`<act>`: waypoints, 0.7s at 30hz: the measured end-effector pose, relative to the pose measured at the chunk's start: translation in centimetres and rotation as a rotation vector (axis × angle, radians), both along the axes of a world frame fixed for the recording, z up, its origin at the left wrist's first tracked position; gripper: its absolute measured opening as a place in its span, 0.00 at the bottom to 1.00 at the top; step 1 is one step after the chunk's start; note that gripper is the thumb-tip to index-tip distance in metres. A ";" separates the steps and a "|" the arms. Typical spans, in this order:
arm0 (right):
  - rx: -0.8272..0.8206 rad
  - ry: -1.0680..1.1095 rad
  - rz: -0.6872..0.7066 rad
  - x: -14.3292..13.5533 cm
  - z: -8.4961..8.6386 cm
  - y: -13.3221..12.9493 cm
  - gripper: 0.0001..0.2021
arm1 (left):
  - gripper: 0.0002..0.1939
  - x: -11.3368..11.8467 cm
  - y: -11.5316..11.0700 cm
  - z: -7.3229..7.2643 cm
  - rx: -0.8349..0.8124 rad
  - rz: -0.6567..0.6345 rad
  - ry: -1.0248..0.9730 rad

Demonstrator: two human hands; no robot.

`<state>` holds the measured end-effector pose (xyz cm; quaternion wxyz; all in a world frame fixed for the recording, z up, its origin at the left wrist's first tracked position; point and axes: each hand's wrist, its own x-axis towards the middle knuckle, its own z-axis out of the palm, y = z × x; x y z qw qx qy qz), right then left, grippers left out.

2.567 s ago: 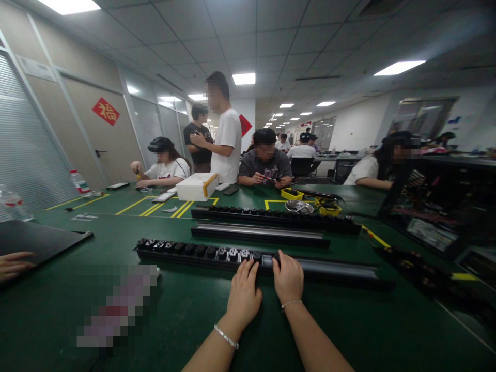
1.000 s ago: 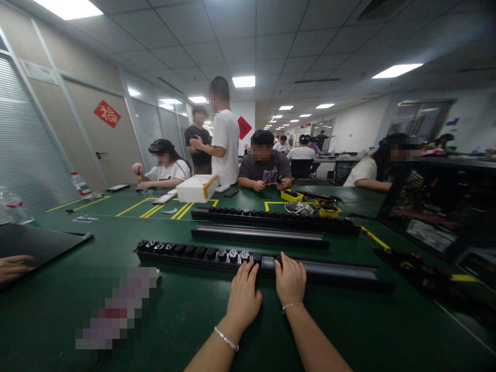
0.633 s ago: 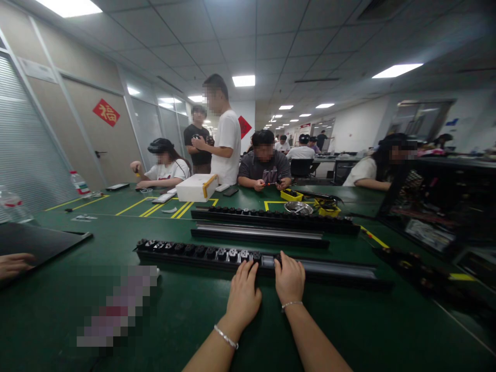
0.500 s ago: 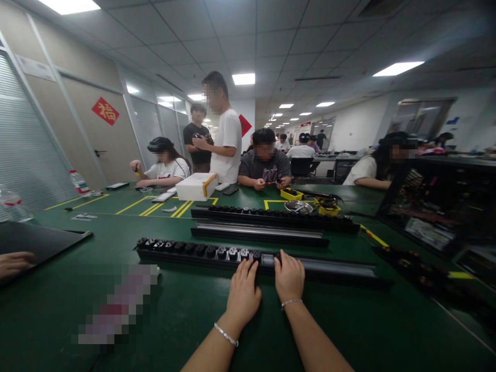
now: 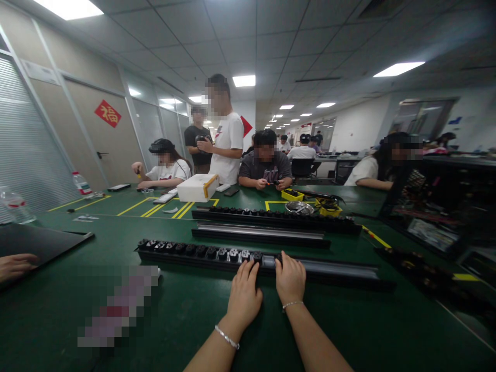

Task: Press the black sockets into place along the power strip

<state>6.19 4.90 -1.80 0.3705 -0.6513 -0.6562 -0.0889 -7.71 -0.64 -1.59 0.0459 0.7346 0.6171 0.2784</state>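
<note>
A long black rail [image 5: 333,269] lies across the green table in front of me. Its left part holds a row of small black blocks [image 5: 200,251], some with pale tops; their exact kind is unclear. My left hand [image 5: 245,292] rests at the rail's front edge, fingers stretched forward against the last blocks of the row. Across a short bare stretch of channel, my right hand [image 5: 291,276] bends its fingers over the rail. A small dark block [image 5: 278,257] shows at its fingertips, mostly covered by the hand.
Behind lie a second rail [image 5: 259,234] and a third rail [image 5: 333,223] filled with blocks. Further back are a white box [image 5: 198,188], a metal bowl [image 5: 299,207] and a yellow tray [image 5: 292,195]. At left, another person's hand [image 5: 17,266] rests on a dark panel [image 5: 50,243].
The view has shifted very slightly. Both hands stay in the same places on the rail, and the row of blocks looks the same.
</note>
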 end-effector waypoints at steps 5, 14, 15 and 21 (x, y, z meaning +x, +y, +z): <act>0.006 0.010 -0.001 0.0 -0.1 0.0 0.21 | 0.34 0.0 0.0 0.0 -0.001 0.001 -0.003; 0.030 0.021 -0.003 0.0 -0.3 0.2 0.20 | 0.33 0.0 0.0 0.2 -0.015 0.003 -0.004; 0.025 0.018 -0.005 0.0 -0.3 0.2 0.20 | 0.33 0.0 0.0 0.1 -0.014 0.003 -0.003; 0.035 0.007 -0.013 0.3 -0.2 0.1 0.20 | 0.34 -0.1 0.0 0.2 -0.019 0.006 -0.009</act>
